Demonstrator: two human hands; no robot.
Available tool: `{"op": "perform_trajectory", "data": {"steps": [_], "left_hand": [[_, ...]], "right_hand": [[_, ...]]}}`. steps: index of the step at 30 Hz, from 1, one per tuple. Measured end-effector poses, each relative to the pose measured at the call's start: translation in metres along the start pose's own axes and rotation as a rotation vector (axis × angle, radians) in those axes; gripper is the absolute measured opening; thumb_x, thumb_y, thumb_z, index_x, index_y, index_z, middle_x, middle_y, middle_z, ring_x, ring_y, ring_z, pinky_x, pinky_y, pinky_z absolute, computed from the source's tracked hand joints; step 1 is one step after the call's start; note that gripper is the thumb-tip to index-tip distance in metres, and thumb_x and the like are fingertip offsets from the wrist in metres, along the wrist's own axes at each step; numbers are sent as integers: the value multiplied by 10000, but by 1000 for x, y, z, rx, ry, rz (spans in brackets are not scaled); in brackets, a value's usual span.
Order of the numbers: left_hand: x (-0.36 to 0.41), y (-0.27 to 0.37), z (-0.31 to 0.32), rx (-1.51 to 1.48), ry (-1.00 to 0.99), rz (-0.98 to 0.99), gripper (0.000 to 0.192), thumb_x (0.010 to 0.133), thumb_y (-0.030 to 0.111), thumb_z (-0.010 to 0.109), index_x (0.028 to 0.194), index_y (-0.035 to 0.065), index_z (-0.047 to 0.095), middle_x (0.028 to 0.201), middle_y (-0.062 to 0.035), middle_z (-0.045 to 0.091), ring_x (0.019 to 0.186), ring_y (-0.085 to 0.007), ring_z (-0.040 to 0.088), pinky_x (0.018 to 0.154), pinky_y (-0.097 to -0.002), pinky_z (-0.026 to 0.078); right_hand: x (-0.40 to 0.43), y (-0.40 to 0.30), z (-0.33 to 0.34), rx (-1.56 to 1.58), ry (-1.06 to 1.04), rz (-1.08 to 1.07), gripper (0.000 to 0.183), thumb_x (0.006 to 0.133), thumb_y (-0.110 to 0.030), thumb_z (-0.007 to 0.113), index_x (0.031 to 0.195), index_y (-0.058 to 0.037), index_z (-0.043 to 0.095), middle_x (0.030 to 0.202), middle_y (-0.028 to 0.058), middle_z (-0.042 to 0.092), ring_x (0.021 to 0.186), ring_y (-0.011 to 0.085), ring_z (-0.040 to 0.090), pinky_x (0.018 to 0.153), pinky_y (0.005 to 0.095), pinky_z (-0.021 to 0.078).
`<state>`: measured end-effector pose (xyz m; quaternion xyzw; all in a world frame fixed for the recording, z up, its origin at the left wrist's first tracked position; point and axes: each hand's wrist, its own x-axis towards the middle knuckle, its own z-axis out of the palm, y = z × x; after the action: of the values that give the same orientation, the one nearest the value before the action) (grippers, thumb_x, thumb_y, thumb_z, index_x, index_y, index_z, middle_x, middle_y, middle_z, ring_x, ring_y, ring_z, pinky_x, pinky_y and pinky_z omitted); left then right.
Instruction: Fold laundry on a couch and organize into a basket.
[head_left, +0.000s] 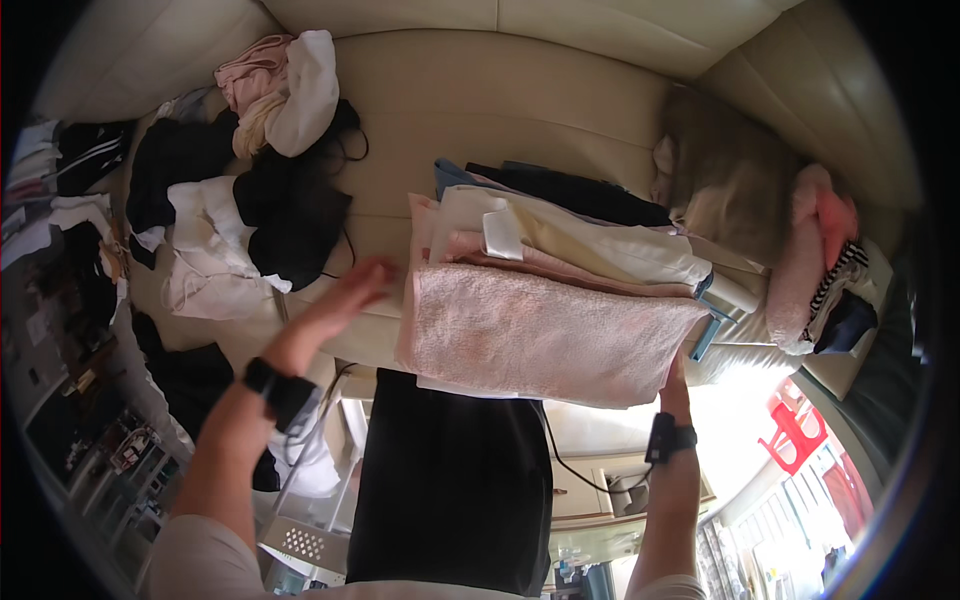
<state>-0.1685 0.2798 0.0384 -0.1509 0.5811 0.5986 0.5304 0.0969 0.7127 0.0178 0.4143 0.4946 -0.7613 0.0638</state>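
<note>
A pink terry towel (555, 330) lies folded on top of a stack of cloth before me. Behind its upper edge show a cream-white garment (622, 251) with a white tag-like patch (502, 234) and a dark folded garment (570, 187). My left hand (364, 283), blurred, is just left of the stack with nothing seen in it. My right hand (676, 375) reaches up under the towel's right corner, and its fingers are hidden. A blue plastic bar (709, 334) sticks out beside that corner.
The beige leather sofa (480, 105) holds loose black clothes (292, 217), white garments (214, 247) and a pink and white heap (277, 90) on the left. To the right are a brown cushion-like item (731, 176) and a fluffy pink cloth (796, 285). A red plastic stool (795, 435) stands farther off.
</note>
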Motion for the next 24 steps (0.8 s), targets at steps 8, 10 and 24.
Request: {"op": "perform_trajectory", "data": {"steps": [8, 10, 24], "left_hand": [[83, -21, 57, -66, -103, -16, 566, 820, 398, 473, 1197, -6, 350, 1166, -144, 436, 1025, -228, 463, 849, -305, 385], [95, -16, 61, -124, -83, -11, 570, 819, 397, 476, 1199, -8, 347, 1169, -148, 434, 1026, -229, 462, 850, -305, 383], [143, 143, 35, -375, -35, 278, 597, 811, 389, 494, 1212, -21, 327, 1190, -170, 416, 1036, -242, 457, 860, -310, 374]], "right_hand": [[26, -14, 19, 1, 21, -17, 530, 862, -438, 342, 1207, -35, 352, 1123, 66, 471, 1001, 190, 473, 849, 311, 389], [31, -19, 22, 3, 24, -25, 526, 862, -432, 345, 1206, -34, 353, 1124, 67, 470, 1001, 190, 473, 849, 311, 388], [159, -116, 83, -200, -46, -97, 495, 864, -393, 365, 1197, -26, 361, 1126, 70, 465, 1002, 190, 468, 855, 306, 384]]}}
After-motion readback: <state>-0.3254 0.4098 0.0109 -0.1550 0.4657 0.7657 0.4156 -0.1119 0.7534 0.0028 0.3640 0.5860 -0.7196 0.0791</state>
